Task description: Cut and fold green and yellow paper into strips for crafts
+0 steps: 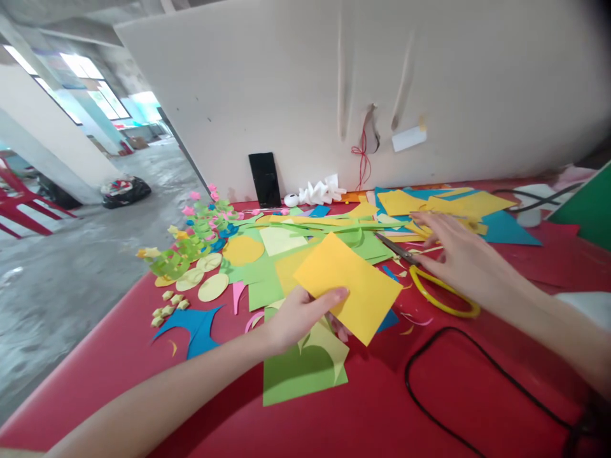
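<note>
My left hand (305,312) grips a yellow square of paper (351,286), thumb on top and fingers beneath. The square is held above the table, with one corner pointing towards me. My right hand (451,245) reaches over the yellow paper scraps (458,205) at the back right, fingers stretched out and thumb apart. Whether its fingertips touch the scraps I cannot tell. Under this hand lie scissors with yellow handles (446,304), their blades pointing to the back left. Green paper sheets (305,375) and pale yellow offcuts lie below my left hand.
Pale paper circles (213,287), small folded stars (165,312) and curled green paper pieces (179,261) stand at the left edge of the red table (119,375). A black phone (265,180) leans on the white board (296,83). A black cable (477,350) loops at the right.
</note>
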`<state>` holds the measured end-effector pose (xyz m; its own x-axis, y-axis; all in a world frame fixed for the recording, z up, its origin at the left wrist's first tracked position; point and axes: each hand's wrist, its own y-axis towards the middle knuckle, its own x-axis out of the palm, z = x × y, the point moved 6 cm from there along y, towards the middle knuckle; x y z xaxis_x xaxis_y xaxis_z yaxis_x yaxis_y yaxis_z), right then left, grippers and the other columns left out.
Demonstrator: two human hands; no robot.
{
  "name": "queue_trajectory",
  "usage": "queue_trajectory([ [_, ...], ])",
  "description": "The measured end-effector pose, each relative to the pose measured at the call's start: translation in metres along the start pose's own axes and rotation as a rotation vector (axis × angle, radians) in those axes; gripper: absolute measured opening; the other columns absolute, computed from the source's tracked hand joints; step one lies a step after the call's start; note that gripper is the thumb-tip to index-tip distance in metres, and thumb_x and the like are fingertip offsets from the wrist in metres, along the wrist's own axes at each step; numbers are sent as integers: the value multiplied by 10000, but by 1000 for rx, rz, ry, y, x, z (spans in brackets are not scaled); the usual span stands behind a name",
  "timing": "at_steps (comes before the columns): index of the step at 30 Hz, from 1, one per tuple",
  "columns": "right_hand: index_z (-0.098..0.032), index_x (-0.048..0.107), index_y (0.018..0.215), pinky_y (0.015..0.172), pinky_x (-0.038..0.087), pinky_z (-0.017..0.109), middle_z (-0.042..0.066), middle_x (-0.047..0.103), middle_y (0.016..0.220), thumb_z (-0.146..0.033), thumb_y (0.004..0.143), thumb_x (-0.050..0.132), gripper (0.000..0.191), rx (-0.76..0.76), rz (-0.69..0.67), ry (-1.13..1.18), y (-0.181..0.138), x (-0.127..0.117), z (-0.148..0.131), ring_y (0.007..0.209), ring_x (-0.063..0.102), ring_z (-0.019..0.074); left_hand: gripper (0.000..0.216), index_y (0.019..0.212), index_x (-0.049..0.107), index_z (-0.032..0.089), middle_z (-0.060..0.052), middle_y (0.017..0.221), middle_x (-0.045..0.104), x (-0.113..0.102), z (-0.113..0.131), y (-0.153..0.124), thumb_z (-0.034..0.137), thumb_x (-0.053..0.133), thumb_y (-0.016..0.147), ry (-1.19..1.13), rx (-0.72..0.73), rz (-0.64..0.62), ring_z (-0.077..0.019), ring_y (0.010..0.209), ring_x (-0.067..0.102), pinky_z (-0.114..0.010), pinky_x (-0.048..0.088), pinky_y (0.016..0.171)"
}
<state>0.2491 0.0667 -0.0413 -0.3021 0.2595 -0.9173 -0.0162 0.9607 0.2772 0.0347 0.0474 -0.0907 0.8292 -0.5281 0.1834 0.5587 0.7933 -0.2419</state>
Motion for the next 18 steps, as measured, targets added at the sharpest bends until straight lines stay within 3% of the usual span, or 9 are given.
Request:
queue_trajectory([
  [2,-83,384,1277,808,448,416,212,485,1207,-247,826,529,501,60,-113,-121,-2,16,25,1036,523,306,284,687,632,102,-37,520,624,-1,0,1,345,549,807,-7,15,-7,-115,464,584,-211,477,506],
  [4,-107,456,1198,755,479,411,144,571,1052,-256,838,525,396,112,-237,-194,-9,35,46,892,581,233,301,665,634,93,-45,516,623,0,-1,2,349,554,803,-12,23,-6,-117,456,582,-212,474,497],
  [7,-144,496,1135,775,486,377,76,567,1023,-250,846,530,310,130,-333,-227,-18,56,61,885,569,181,289,688,647,88,-63,559,644,1,-3,1,345,568,792,-32,38,16,-131,480,598,-219,483,491],
  [12,-153,452,1188,796,481,397,94,515,1127,-259,843,533,370,219,-301,-172,-12,54,63,955,542,203,170,759,649,113,-31,624,655,-5,8,1,277,610,761,-98,130,105,-125,484,597,-228,505,475],
  [18,-160,517,1106,760,499,359,63,585,1025,-284,832,555,303,189,-156,102,-4,36,52,868,581,167,124,781,659,130,-9,776,667,-37,46,0,225,659,702,-254,323,308,-115,494,605,-219,507,405],
])
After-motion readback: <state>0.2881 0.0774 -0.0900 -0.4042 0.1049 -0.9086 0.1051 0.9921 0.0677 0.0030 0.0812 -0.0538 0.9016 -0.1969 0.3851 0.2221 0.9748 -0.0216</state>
